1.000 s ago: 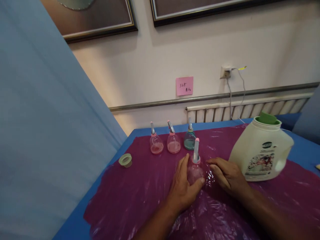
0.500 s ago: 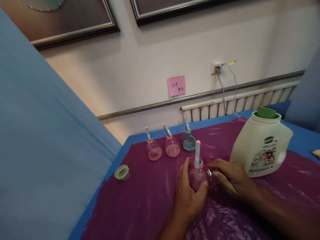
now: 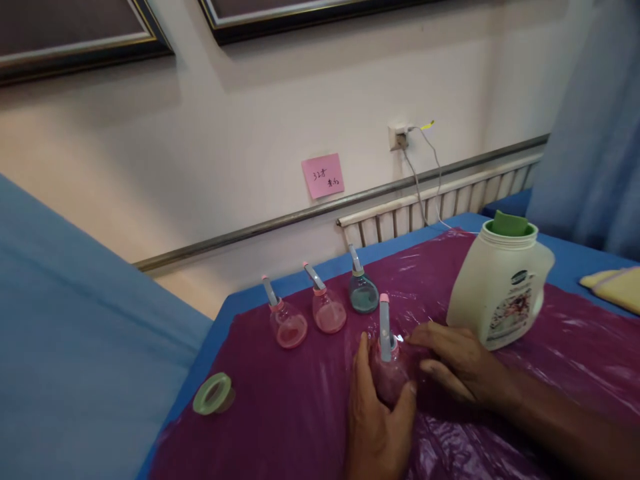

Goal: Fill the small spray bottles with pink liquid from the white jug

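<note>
My left hand [image 3: 376,412] wraps round a small round clear bottle [image 3: 387,371] with a pink collar and a grey upright nozzle, standing on the purple plastic sheet [image 3: 300,413]. My right hand [image 3: 457,363] rests on the sheet just right of that bottle, fingers curled, fingertips touching its side. Behind stand three similar small bottles in a row: two with pink liquid [image 3: 287,325] [image 3: 327,312] and one with teal liquid [image 3: 362,295].
A big cream detergent jug [image 3: 500,285] with a green open neck stands to the right. A green cap [image 3: 214,395] lies at the sheet's left edge. Blue cloth [image 3: 75,347] rises at the left. A yellow cloth [image 3: 615,287] lies far right. The wall carries a radiator and a socket.
The camera has swung left and down, so everything has shifted in the picture. My left hand has stayed round the small bottle and my right hand has closed in against its side.
</note>
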Tool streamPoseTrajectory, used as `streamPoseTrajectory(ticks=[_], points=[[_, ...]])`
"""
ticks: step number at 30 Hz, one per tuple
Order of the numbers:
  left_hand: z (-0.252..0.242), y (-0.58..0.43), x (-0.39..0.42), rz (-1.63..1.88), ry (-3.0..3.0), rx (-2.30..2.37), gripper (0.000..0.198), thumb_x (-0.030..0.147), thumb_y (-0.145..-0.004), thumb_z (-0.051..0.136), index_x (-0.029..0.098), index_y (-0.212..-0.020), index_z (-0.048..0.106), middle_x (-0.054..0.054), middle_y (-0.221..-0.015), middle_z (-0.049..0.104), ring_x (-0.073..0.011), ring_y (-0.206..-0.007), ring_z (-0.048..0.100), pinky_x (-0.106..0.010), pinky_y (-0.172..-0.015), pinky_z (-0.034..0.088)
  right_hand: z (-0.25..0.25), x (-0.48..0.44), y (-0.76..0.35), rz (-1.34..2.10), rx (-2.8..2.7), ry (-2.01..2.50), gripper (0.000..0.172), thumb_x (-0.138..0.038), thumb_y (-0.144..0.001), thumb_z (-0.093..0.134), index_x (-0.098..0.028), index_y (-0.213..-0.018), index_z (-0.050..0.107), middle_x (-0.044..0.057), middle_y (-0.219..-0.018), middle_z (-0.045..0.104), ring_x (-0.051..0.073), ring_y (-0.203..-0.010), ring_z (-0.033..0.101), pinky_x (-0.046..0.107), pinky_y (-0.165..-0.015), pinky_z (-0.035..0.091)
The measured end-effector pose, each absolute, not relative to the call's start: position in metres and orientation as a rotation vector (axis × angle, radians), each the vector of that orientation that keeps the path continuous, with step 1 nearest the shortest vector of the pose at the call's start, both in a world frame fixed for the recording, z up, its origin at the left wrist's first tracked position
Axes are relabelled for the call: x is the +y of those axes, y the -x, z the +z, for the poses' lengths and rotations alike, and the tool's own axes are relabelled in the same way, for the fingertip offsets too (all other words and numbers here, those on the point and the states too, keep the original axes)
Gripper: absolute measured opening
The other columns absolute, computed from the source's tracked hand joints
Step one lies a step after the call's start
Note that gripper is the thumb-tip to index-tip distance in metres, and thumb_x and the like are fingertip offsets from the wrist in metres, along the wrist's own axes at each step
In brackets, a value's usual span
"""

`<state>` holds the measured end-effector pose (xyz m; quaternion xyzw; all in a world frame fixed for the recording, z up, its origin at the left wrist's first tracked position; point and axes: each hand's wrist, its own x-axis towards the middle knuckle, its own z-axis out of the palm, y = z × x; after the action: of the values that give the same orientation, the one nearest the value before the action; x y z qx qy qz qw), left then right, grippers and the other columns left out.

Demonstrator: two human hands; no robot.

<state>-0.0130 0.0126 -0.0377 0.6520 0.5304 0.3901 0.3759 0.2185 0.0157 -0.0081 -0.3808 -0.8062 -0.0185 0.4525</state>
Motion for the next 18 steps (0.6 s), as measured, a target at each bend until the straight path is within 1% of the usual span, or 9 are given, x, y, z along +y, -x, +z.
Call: streamPoseTrajectory(ticks=[4, 8, 10, 14, 18], points=[[-0.035, 0.009, 0.013, 1.050, -1.646, 1.381, 0.093, 0.039, -0.094, 0.080, 0.029, -0.178, 0.039, -0.012, -0.181, 0.051, -0.0348, -0.168, 0.049, -0.054, -0.141, 0.038, -0.009, 0.017, -0.216, -0.028, -2.025, 0.945, 0.028, -0.042, -0.121, 0.048, -0.023, -0.136, 0.061, 0.008, -0.109, 0.080, 0.021, -0.091, 0.080, 0.031, -0.073, 0.058], [-0.027, 0.009, 0.015, 1.049, -1.663, 1.379, 0.090, 0.042, -0.095, 0.082, 0.030, -0.175, 0.043, -0.013, -0.177, 0.054, -0.0368, -0.165, 0.052, -0.056, -0.139, 0.042, -0.014, 0.018, -0.215, 0.026, -2.049, 0.952, 0.031, -0.042, -0.120, 0.051, -0.022, -0.143, 0.059, 0.013, -0.127, 0.080, 0.024, -0.108, 0.082, 0.033, -0.079, 0.062], [-0.025, 0.012, 0.016, 1.020, -1.682, 1.347, 0.092, 0.042, -0.094, 0.085, 0.029, -0.175, 0.043, -0.014, -0.178, 0.054, -0.0379, -0.166, 0.051, -0.058, -0.139, 0.042, -0.015, 0.018, -0.215, 0.040, -2.058, 0.960, 0.033, -0.040, -0.118, 0.053, -0.022, -0.145, 0.058, 0.014, -0.134, 0.079, 0.025, -0.116, 0.082, 0.034, -0.083, 0.064], [-0.027, 0.017, 0.018, 1.018, -1.716, 1.318, 0.095, 0.039, -0.094, 0.086, 0.031, -0.177, 0.041, -0.015, -0.177, 0.053, -0.0397, -0.166, 0.051, -0.063, -0.138, 0.041, -0.014, 0.018, -0.215, 0.072, -2.045, 0.969, 0.031, -0.034, -0.116, 0.055, -0.022, -0.144, 0.062, 0.013, -0.133, 0.080, 0.026, -0.118, 0.082, 0.036, -0.087, 0.066], [-0.032, 0.019, 0.019, 1.110, -1.799, 1.259, 0.093, 0.037, -0.092, 0.087, 0.033, -0.175, 0.046, -0.015, -0.172, 0.059, -0.0420, -0.163, 0.052, -0.068, -0.134, 0.044, -0.017, 0.021, -0.214, 0.092, -2.017, 0.994, 0.029, -0.030, -0.116, 0.055, -0.022, -0.142, 0.066, 0.014, -0.133, 0.081, 0.026, -0.119, 0.082, 0.036, -0.088, 0.067]])
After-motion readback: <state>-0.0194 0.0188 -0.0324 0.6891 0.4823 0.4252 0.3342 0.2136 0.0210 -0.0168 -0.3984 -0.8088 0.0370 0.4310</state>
